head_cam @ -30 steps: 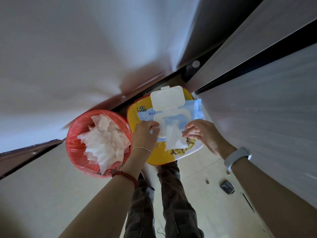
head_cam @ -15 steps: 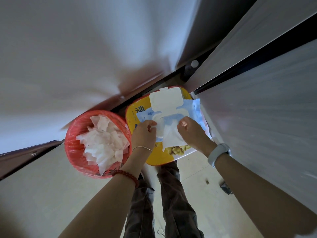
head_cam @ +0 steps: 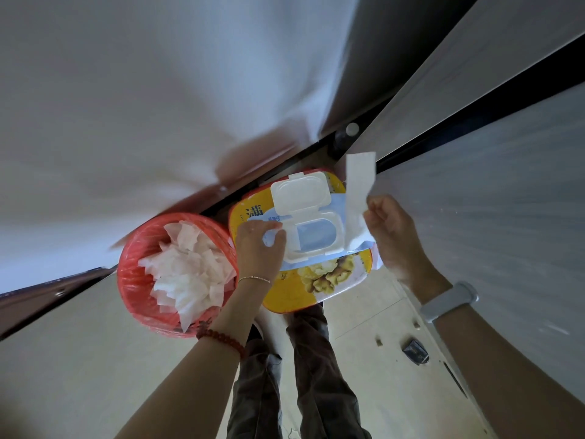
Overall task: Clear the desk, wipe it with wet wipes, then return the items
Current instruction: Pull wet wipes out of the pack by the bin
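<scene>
One wipe out, one pack, one bin.
Our right hand (head_cam: 391,229) pinches the wipe (head_cam: 359,188), long axis upright; left hand (head_cam: 258,245) presses the wipes pack (head_cam: 308,231), lid (head_cam: 299,193) open, beside the red bin (head_cam: 139,280).

One head-worn wide-angle view looks steeply down, close over the wipes pack (head_cam: 311,236) at centre frame, floor (head_cam: 373,369) below.

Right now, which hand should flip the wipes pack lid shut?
Left. The left hand already rests on the wipes pack beside its open lid, while the right hand is busy holding the pulled wipe.
</scene>
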Motion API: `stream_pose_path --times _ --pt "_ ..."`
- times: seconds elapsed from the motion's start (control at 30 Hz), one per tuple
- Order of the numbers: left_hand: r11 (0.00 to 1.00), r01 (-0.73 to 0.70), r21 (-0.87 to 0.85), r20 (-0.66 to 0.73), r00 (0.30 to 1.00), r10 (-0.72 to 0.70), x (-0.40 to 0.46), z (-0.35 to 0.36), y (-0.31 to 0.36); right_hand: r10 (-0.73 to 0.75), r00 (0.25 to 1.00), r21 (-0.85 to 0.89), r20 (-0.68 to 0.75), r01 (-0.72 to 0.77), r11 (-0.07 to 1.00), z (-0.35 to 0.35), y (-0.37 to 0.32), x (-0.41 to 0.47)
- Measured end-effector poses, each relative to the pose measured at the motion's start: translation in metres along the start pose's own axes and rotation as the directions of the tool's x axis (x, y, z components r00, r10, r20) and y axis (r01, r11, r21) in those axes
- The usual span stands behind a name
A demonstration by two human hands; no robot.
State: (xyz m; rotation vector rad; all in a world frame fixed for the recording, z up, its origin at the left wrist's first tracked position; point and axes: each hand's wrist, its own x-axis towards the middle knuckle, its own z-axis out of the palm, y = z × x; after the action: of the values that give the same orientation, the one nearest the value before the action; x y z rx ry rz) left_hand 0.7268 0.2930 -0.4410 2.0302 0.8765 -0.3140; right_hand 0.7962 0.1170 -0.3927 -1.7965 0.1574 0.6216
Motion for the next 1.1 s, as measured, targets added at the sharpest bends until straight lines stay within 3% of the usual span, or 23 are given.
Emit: stream_pose_path --times 0.1,0.17,0.27,0.33,0.43,0.5,0.63,0.7,0.73,0.83,0.93,1.0,1.1 --pt "0.979 0.011 -0.204 -0.001 1.000 -0.011 -0.012 -0.013 0.025 0.025 0.999 0.070 0.039 -0.028 0.997 0.008 -0.006 -0.010" --pt "0.914 0.149 -0.378 0.165 0.982 -0.092 -0.017 -0.019 0.043 0.140 0.989 0.193 0.050 -0.147 0.970 0.012 -0.006 -0.017" --pt "0.571 0.563 -0.598 0.520 0.814 -0.259 -0.019 -0.025 0.057 0.241 0.967 0.296 0.088 -0.256 0.920 0.017 -0.012 -0.027" --pt "0.444 0.585 -0.678 0.530 0.808 -0.257 -0.022 -0.029 0.058 0.233 0.972 0.174 0.016 -0.232 0.957 0.016 -0.017 -0.033" --pt "0.511 0.459 -0.727 0.431 0.884 -0.181 -0.031 -0.040 0.061 0.178 0.976 0.018 -0.125 -0.177 0.984 0.013 -0.021 -0.041" --pt "0.572 0.395 -0.719 0.390 0.911 -0.138 -0.039 -0.048 0.065 0.137 0.979 -0.065 -0.147 -0.148 0.987 0.014 -0.025 -0.048" --pt "0.791 0.195 -0.580 0.237 0.969 -0.065 -0.056 -0.065 0.078 -0.159 0.973 -0.319 -0.165 0.100 0.942 0.021 -0.042 -0.062" --pt "0.855 0.100 -0.509 0.176 0.984 -0.011 -0.064 -0.071 0.083 -0.221 0.967 -0.250 -0.127 0.184 0.951 0.027 -0.057 -0.070" --pt "0.881 0.050 -0.470 0.157 0.987 0.028 -0.067 -0.073 0.085 -0.181 0.979 -0.162 -0.093 0.164 0.973 0.030 -0.066 -0.073" --pt "0.937 -0.074 -0.342 0.110 0.987 0.118 -0.075 -0.075 0.086 0.023 0.999 0.096 0.048 -0.028 0.995 0.038 -0.084 -0.073" --pt "0.959 -0.104 -0.265 0.134 0.981 0.143 -0.080 -0.078 0.084 0.147 0.965 0.281 0.216 -0.205 0.937 0.037 -0.092 -0.071" --pt "0.960 -0.090 -0.266 0.189 0.971 0.143 -0.083 -0.081 0.081 0.138 0.951 0.253 0.276 -0.210 0.944 0.034 -0.095 -0.072" --pt "0.964 -0.050 -0.262 0.253 0.960 0.119 -0.087 -0.086 0.081 0.112 0.963 0.099 0.244 -0.140 0.985 0.032 -0.096 -0.071"
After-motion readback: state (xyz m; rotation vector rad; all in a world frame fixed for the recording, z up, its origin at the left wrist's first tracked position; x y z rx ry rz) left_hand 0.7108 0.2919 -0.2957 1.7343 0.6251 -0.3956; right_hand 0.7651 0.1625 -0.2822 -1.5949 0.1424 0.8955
